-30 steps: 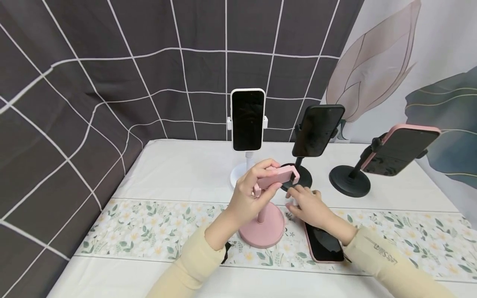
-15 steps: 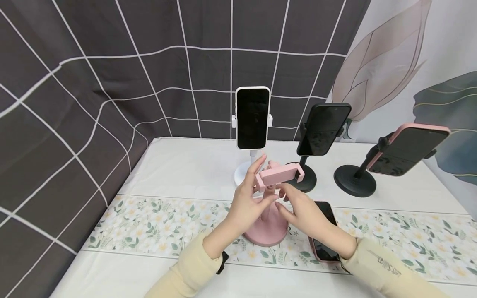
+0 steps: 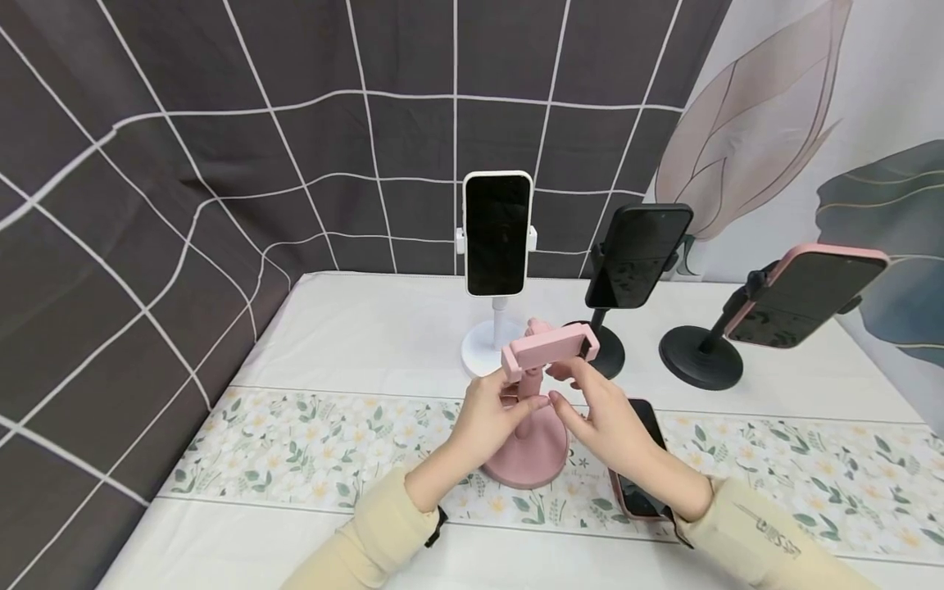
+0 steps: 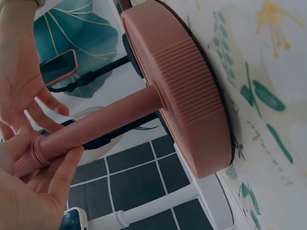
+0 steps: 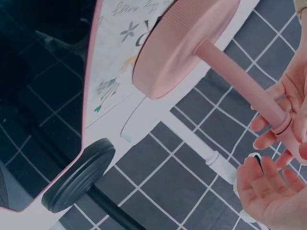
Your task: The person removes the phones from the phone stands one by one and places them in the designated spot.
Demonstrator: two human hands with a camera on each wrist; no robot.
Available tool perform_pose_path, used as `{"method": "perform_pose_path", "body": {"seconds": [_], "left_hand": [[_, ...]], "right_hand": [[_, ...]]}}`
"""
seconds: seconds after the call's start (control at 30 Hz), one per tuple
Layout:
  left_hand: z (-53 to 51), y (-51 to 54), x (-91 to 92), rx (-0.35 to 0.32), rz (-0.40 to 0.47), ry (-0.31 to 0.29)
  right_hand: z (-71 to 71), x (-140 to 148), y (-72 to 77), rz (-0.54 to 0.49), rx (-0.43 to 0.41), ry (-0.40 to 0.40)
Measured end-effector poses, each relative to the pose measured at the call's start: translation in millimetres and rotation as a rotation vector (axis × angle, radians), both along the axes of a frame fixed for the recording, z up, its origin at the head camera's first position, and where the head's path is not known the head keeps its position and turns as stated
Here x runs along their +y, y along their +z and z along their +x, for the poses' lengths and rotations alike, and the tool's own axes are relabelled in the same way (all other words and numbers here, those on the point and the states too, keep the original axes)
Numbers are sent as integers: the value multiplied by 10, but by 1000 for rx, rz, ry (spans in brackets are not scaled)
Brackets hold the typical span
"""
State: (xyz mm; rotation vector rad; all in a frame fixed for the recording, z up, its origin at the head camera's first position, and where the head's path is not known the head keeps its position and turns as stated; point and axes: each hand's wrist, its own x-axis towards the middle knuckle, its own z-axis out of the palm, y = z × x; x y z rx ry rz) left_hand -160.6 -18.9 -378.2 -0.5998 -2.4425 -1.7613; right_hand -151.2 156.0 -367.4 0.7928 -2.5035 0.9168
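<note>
A pink phone stand (image 3: 528,459) stands upright on the flowered strip, its clamp at the top holding nothing. My left hand (image 3: 481,422) grips its post near the ribbed collar, fingers behind and thumb in front; the left wrist view shows this left hand (image 4: 36,199) close up. To the right of the post is my right hand (image 3: 608,418), its fingers loosely bent beside the upper post and holding nothing. In the right wrist view, the right hand (image 5: 271,191) appears apart from the post. A phone with a pink edge (image 3: 640,492) lies flat under the right forearm, partly hidden.
Behind stand a white stand with a white-framed phone (image 3: 497,233), a black stand with a black phone (image 3: 640,256), and another black stand (image 3: 701,358) with a pink-edged phone (image 3: 807,297). A dark gridded cloth (image 3: 310,147) hangs at the back and left.
My left hand has moved down from the clamp to the post. The right hand has come from beside the lying phone up to the post. The stand's clamp looks nearly unchanged.
</note>
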Motion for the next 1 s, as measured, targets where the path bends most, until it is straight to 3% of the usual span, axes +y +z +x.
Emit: {"method": "perform_pose_path", "body": {"seconds": [0.2,0.4,0.53,0.67,0.87,1.0], "left_hand": [[5,-17,-23,39,22,-42],[52,-30,-124,-31,70,-43],[72,1,-262,-39,81,6],[51,88,-477,-31,70,95],[-62,251,-893,-29,35,219],[-184,332,-1138,25,22,283]], "right_hand": [[-2,-27,-9,-64,17,108],[44,-46,6,-137,-77,201],[101,-63,26,-128,-113,230],[155,-70,40,-86,-105,252],[185,-26,39,-72,-71,248],[183,13,36,-72,-80,245]]}}
